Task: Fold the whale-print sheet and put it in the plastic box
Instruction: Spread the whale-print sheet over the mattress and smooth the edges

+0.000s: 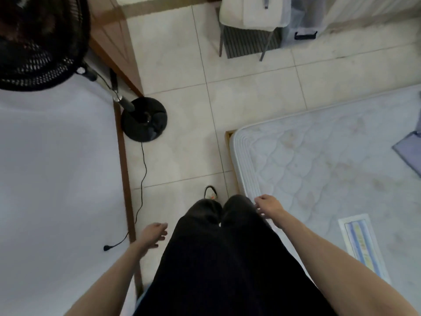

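Observation:
A blue-grey piece of cloth point(410, 153) lies on the bare mattress point(319, 160) at the right edge; no print is visible on it from here. A clear plastic box point(300, 23) with a dark handle stands on the floor at the top right, beside a chair. My left hand point(152, 233) hangs open and empty over the floor, next to my dark trousers. My right hand point(268, 205) is open and empty too, at the near corner of the mattress.
A black standing fan point(143, 119) stands on the tiled floor, its cord point(142, 179) trailing to a white surface point(57, 167) on the left. A chair point(248, 17) with a white cushion stands at the back. A striped label point(362, 245) is sewn on the mattress.

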A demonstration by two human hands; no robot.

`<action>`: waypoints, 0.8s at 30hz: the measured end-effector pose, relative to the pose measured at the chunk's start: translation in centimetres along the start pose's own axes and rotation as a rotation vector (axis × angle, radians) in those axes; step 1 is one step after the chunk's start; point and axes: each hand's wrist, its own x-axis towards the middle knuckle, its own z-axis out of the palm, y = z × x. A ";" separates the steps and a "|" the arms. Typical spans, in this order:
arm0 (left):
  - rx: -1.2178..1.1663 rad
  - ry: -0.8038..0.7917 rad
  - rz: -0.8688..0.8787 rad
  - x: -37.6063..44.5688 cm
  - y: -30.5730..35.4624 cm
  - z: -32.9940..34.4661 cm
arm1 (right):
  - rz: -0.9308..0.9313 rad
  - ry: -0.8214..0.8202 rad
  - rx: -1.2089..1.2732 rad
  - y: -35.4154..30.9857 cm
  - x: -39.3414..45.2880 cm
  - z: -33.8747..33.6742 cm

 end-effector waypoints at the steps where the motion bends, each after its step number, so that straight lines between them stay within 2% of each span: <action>1: 0.054 0.005 0.020 0.2 4.8 -2.3 | 0.049 0.042 0.012 -1.1 0.5 -1.2; 3: 0.120 0.023 0.100 0.5 14.7 -6.5 | 0.104 0.111 0.152 -3.7 1.3 -3.3; 6: 0.066 0.065 0.297 1.9 30.6 -11.6 | 0.206 0.093 0.388 -7.9 3.4 -6.4; 9: -0.035 0.076 0.468 4.3 45.1 -14.4 | 0.303 0.074 0.352 -11.7 7.9 -8.6; 11: -0.029 0.068 0.520 6.3 52.8 -15.2 | 0.348 0.039 0.242 -15.2 11.8 -10.6; 13: 0.025 0.050 0.475 8.0 58.3 -15.5 | 0.353 0.014 0.205 -19.9 15.1 -12.9; 15: 0.133 0.003 0.400 9.1 62.2 -15.6 | 0.315 0.007 0.314 -25.7 17.7 -16.0; 17: 0.262 -0.030 0.256 9.3 65.6 -16.6 | 0.275 0.043 0.399 -32.3 19.2 -20.0; 20: 0.381 -0.019 0.155 9.1 70.5 -17.6 | 0.140 0.126 0.562 -42.0 20.9 -27.5; 24: 0.466 -0.032 0.082 10.6 80.9 -17.1 | -0.074 0.209 0.706 -52.1 24.2 -38.0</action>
